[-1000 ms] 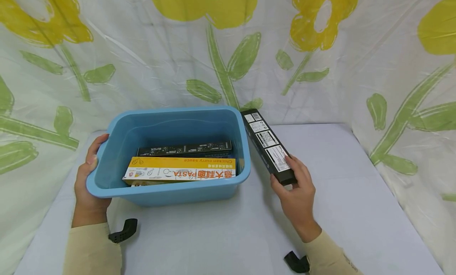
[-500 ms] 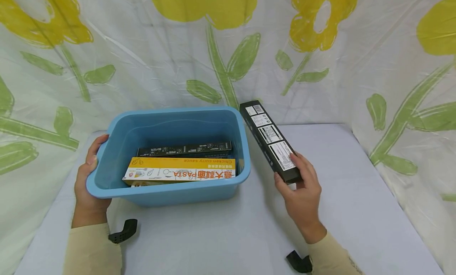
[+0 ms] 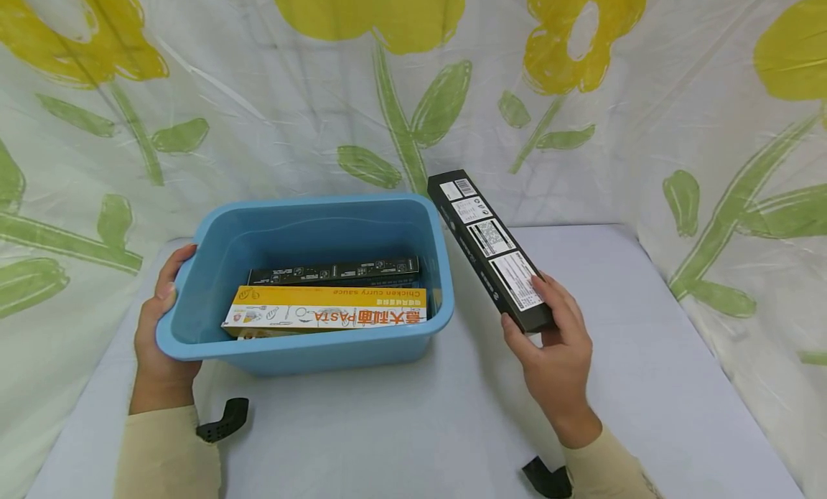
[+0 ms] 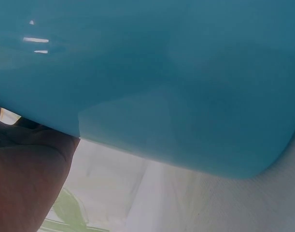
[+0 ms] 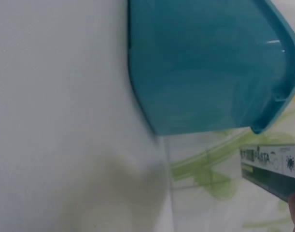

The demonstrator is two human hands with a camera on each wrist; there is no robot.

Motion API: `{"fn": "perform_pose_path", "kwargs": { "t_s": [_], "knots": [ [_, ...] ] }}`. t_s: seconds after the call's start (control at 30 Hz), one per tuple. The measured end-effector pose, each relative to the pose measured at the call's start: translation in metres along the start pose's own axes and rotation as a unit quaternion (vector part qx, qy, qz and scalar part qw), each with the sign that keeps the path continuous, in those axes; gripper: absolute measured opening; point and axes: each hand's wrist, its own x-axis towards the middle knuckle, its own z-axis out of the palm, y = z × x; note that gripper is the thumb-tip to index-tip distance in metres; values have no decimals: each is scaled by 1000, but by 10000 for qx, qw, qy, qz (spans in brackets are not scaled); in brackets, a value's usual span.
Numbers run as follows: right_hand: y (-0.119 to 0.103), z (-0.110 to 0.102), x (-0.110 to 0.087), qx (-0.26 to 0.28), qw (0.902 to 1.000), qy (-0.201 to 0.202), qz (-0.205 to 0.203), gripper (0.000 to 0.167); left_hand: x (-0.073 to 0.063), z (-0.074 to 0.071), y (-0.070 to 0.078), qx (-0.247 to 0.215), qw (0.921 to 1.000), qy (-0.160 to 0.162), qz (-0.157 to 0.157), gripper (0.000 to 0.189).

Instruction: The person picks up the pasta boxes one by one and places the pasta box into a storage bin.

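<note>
A blue plastic tub (image 3: 310, 359) stands on the table. My left hand (image 3: 158, 334) grips its left rim, fingers curled at the edge; in the left wrist view the tub's wall (image 4: 161, 96) fills most of the picture. Inside lie a yellow and white pasta box (image 3: 326, 309) and, behind it, a black box (image 3: 336, 271). To the right of the tub, my right hand (image 3: 555, 355) holds a black pasta box (image 3: 487, 248) by its near end, thumb on one side and fingers on the other. Its far end tilts up beside the tub's right rim.
The white-covered table (image 3: 362, 434) extends in front of the tub and to its right. A hanging cloth (image 3: 258, 111) with yellow flowers and green leaves encloses the back and sides. Black wrist mounts (image 3: 222, 420) sit at both sleeves.
My right hand has shifted slightly right, and the black pasta box's far end has risen up and to the left. The left hand and the tub have stayed put.
</note>
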Motion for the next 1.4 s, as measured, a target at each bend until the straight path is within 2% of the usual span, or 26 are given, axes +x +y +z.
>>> {"fn": "perform_pose_path", "kwargs": {
  "t_s": [0.43,0.87,1.4],
  "knots": [
    [-14,-2,6,300,9995,92,-99,68,0,0,0,-13,10000,-39,11,64],
    [-26,-3,11,630,9968,-119,-473,70,1,0,2,-98,9999,-52,61,64],
    [-30,-4,7,622,9935,-773,-566,69,1,-1,0,-70,9999,-111,56,65]
  ]
}}
